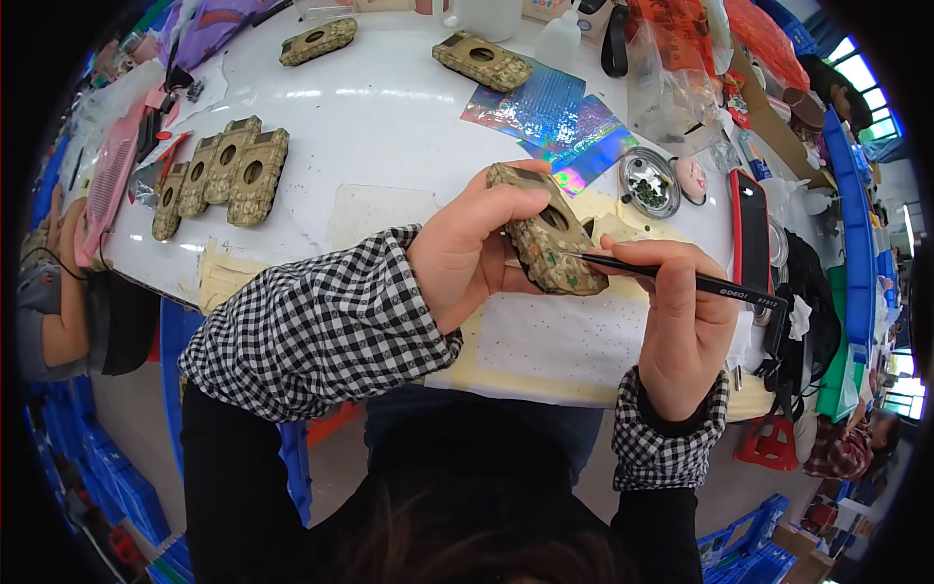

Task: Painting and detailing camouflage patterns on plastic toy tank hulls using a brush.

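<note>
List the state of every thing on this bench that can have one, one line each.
Left hand: gripping the camouflage shell.
Camouflage shell: held off the table, tilted, round hole up.
Right hand: pinching the tweezers.
Tweezers: tip touching the shell.
Four shells: lying in a row, touching.
Two shells: lying apart at the far edge.
Metal dish: uncovered, holding small dark bits.

4 camo cases left; holo sheets far.

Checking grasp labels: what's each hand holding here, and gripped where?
Left hand holds a camouflage-patterned shell by its near end and side, thumb along the top edge. Right hand pinches black tweezers around mid-shaft, their tip at the shell's surface.
</note>
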### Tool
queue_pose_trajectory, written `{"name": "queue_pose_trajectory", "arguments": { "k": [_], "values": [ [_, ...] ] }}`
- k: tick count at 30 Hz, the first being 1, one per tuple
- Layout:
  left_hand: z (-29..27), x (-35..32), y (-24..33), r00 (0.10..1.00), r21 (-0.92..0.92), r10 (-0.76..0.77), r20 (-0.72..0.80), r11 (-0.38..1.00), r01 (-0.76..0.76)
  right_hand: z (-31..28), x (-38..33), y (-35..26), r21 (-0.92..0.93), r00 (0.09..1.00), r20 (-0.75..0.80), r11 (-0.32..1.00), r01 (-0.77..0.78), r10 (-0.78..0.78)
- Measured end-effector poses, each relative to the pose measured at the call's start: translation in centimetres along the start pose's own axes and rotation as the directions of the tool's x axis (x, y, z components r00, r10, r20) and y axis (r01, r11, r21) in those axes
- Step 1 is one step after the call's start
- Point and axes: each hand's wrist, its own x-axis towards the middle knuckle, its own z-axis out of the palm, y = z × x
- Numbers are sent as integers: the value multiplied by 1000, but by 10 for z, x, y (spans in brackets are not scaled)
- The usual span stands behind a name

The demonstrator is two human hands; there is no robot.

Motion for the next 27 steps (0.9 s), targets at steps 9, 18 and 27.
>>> {"name": "queue_pose_trajectory", "arguments": {
  "k": [9, 18, 27],
  "values": [
    [2, -1, 0, 1000, 0, 5, -17, 1000, -5, 0, 0, 0, -8, 1000, 6, 1000, -6, 6],
    [0, 0, 0, 1000, 8, -2, -11, 1000, 2, -1, 0, 0, -33, 1000, 15, 999, 2, -2],
    [-2, 2, 0, 999, -22, 17, 29, 1000, -16, -2, 0, 0, -52, 1000, 28, 999, 12, -11]
  ]
}}
